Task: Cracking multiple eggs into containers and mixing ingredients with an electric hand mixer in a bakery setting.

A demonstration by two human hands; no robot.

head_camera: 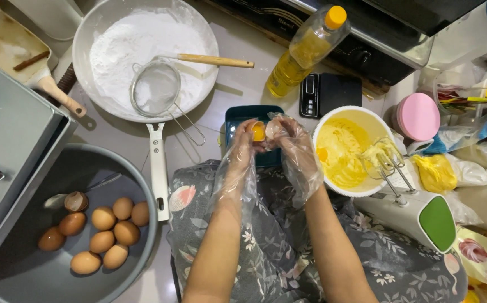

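Cracked egg (259,132) held over container (233,116), between pan (86,33) and mixing bowl (333,115).

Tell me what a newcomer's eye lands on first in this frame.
At centre, the gloved left hand and right hand hold a cracked egg with its yolk over a teal container. Right of them sits a bowl of yellow batter; at lower left, a grey basin holds brown eggs.

Both hands, left hand (242,147) and right hand (292,147), wear loose, clear, crinkled plastic gloves reaching past the wrists. Forearms bare, no sleeves. Lap covered by grey floral-print garment (266,224).
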